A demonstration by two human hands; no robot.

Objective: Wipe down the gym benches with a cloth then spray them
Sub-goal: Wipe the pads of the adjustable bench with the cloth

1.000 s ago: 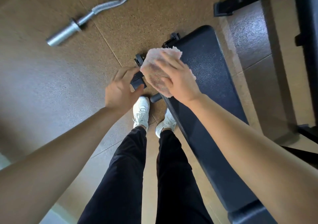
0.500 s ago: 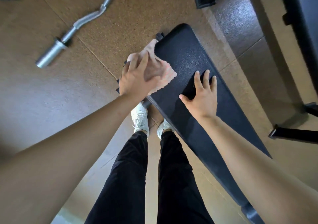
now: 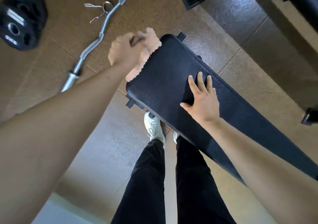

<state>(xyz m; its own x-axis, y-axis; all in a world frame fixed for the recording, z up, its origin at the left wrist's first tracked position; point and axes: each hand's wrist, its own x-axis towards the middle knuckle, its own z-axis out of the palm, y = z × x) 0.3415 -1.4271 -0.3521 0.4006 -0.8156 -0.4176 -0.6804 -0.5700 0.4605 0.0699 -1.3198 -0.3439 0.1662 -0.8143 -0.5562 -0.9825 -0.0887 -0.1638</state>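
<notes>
Left hand (image 3: 126, 50): fingers curled, gripping fuzzy pink cloth (image 3: 146, 51) at the end edge of the black padded bench (image 3: 165, 79). Right hand (image 3: 203, 101): fingers spread flat, pressing the bench top.

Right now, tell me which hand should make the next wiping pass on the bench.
Left. The left hand grips the cloth, pressed against the end edge of the bench. The right hand lies flat on top, fingers spread, holding nothing; it probably just steadies.

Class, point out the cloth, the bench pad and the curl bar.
cloth (image 3: 147, 51), head view, its bunched pink middle.
bench pad (image 3: 172, 79), head view, bare black top surface.
curl bar (image 3: 105, 24), head view, its bent steel shaft.
</notes>
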